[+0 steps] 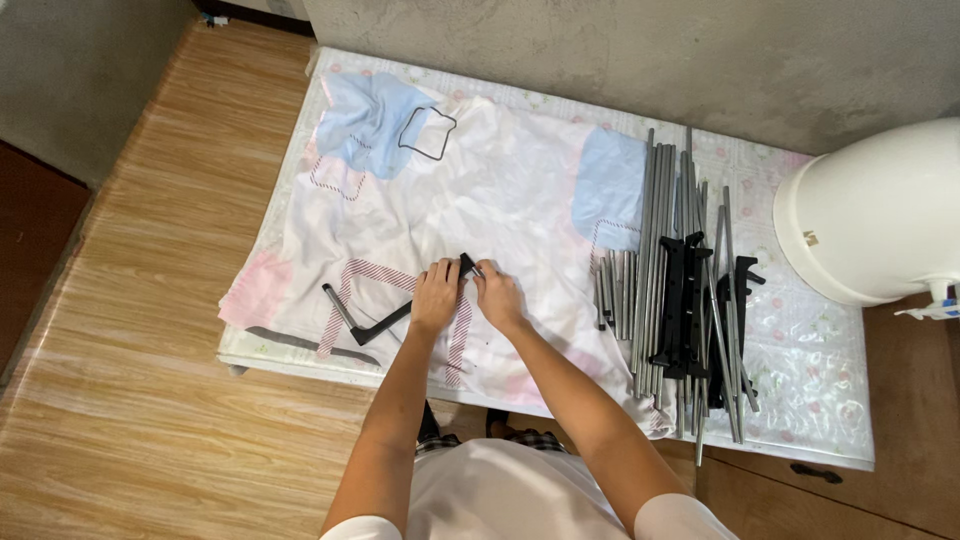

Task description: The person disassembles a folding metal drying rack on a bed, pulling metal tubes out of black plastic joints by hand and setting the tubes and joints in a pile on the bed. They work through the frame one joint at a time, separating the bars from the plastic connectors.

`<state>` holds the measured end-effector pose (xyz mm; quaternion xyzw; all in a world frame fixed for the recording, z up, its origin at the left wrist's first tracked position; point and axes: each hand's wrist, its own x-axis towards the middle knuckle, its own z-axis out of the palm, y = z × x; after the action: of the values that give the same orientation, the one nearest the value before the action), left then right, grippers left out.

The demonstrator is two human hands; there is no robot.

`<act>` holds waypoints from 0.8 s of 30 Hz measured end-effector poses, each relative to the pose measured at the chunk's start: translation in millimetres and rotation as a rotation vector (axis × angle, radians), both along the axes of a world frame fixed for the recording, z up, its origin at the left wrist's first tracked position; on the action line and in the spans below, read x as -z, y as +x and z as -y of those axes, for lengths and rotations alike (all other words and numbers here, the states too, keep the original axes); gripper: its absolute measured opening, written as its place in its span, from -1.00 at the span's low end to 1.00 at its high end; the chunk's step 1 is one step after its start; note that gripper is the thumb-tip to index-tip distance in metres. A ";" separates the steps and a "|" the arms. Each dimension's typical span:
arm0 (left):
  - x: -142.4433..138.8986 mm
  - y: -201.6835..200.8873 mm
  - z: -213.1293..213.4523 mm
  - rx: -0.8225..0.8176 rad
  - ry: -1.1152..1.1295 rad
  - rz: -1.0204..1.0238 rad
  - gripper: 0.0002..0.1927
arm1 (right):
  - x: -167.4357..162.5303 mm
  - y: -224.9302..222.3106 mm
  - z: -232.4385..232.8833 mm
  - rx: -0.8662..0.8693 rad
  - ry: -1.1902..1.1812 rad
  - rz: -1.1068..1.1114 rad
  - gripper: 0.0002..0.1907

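Both hands meet near the middle of the table (300, 360), over a white cloth (500, 190) with pale blue and pink patches. The left hand (435, 297) is closed around the upper end of a black angled bracket (385, 322), a thin rod bent into a shallow V that runs from the hands out toward 8 o'clock and lies on the cloth. The right hand (497, 297) pinches a small black connector piece (467, 264) just at the bracket's tip, fingers shut on it. The bracket looks stiff and light, probably plastic or thin metal, smooth enough to slip; it is best held close to the joint end, where the hands already are. At 3 o'clock lies a pile of grey metal tubes (650, 280) with more black brackets (685, 305) on top. A white rounded appliance (880, 215) stands at 2 o'clock.
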<state>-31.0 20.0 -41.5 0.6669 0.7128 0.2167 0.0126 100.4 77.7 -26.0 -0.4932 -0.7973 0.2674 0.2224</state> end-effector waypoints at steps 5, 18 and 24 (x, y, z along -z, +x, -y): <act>7.4 5.6 5.0 -0.024 0.125 -0.006 -0.42 | 15.4 7.0 5.6 -0.080 0.112 0.083 -0.66; 10.0 12.6 -27.5 -0.321 -0.157 0.079 -0.49 | 28.8 32.3 -6.2 -0.319 0.256 0.284 -0.54; 15.4 17.7 -38.1 -0.522 -0.259 0.187 -0.18 | 44.8 33.3 -13.3 -0.405 0.373 0.353 -0.40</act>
<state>-13.3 58.0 -56.9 0.4311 0.8776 0.1804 0.1068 133.8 91.0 -70.7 -0.3140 -0.9408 0.0661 0.1097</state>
